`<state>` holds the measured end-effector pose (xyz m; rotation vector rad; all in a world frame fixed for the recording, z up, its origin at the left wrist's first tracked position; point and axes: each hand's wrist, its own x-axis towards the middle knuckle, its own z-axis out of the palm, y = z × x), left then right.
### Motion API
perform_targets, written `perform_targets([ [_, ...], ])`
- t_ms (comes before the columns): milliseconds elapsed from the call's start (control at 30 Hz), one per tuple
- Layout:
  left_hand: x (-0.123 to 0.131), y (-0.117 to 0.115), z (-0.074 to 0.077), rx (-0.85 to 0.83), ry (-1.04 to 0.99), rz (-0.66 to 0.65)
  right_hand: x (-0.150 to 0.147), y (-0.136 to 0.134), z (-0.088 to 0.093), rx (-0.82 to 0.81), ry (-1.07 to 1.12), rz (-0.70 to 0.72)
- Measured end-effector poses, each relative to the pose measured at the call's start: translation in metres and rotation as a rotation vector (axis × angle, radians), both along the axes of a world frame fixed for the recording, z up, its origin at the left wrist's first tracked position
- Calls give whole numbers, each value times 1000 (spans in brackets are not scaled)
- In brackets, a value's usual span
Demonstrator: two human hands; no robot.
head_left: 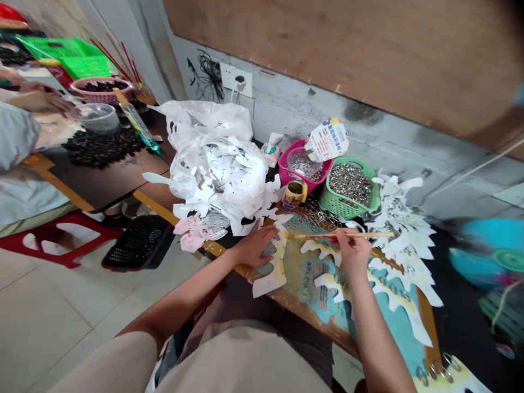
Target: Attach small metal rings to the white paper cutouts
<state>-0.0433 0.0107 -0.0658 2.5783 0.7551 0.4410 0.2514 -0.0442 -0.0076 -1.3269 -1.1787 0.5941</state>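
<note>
- Far left of the green basket [346, 207], a co-worker's hand [45, 102] is out near a heap of black pieces [102, 147].
- Nearer, on the basket's left, here's the white cut-out heap [229, 174], bunched around a plastic bag [221, 117]. No rings that I can make out there, so I judge plenty is left.
- In front of the basket and off to its left, my left hand [257, 245] lies palm down, fingers spread, gripping nothing, flat on the white strip [270, 281]. That strip carries yellowish smears but no rings I can see: partway, I'd say.
- Just left of the basket sit a smeared tin [290, 202] and, behind it, the pink basket [313, 185].
- Loose metal rings [315, 217] lie at the green basket's front left, and more fill the basket itself.
- Right in front of the basket, my right hand [354, 248] has the brush [311, 236] pinched tight between thumb and fingers, tip pointing left to the strip's edge.
- Right of the basket, a fan of overlapping strips [409, 234], and nearer me a ringed strip [405, 314] with its row in place: furthest along, by my reckoning. Whether the yellow is dry, I can't tell.
</note>
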Motion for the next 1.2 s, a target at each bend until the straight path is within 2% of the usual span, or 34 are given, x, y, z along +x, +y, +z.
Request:
perform_targets([
  [133,-1,0,0,-3,1,-1,-3,0,2,-11,-106,78],
  [267,0,-1,2,-8,7,4,-4,0,2,14,-152,8],
  [367,0,-1,1,-8,5,2,-3,-2,3,24,-146,23],
  [467,0,0,-1,-1,-4,4,-3,-2,4,-16,-88,46],
  [600,0,0,-1,-5,-3,0,-1,-1,2,11,6,-9],
  [733,0,0,1,-14,-2,0,0,-1,0,-64,50,37],
  [867,0,0,0,-16,-4,1,2,-1,-5,-12,112,-21],
  [1033,0,0,-1,-19,-8,-1,6,0,-15,-97,180,39],
  [1200,0,0,0,-11,1,-1,11,5,-23,-20,263,-45],
])
